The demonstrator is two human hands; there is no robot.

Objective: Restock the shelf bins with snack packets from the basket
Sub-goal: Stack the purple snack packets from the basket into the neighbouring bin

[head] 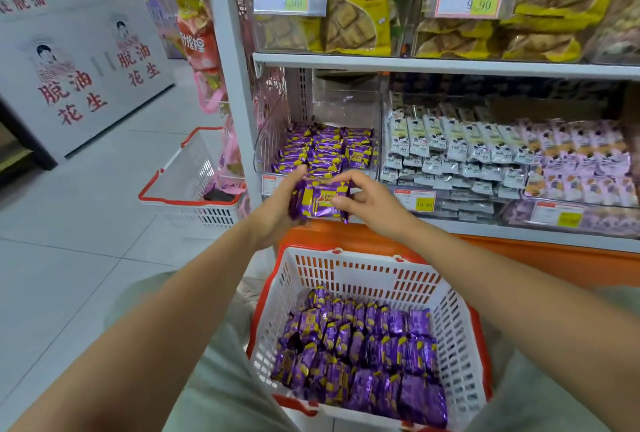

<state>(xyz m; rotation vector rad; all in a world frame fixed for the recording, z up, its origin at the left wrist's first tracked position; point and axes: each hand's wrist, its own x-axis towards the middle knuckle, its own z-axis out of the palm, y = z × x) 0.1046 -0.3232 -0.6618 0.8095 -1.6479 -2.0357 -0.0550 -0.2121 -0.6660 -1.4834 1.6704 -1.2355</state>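
A white basket with a red rim (349,272) rests on my lap, holding several purple and yellow snack packets (363,352). Both hands are raised in front of the lower shelf. My left hand (282,205) grips a small stack of the same purple packets (318,201) from the left. My right hand (363,198) pinches the stack's right end between thumb and fingers. Just behind the hands, a clear shelf bin (266,151) holds more purple packets (325,149) laid in rows.
The neighbouring bins hold white packets (446,151) and pale lilac packets (581,161). Yellow biscuit bags (349,6) fill the shelf above. A second white basket (194,186) stands on the tiled floor to the left. A white printed board (79,61) leans further left.
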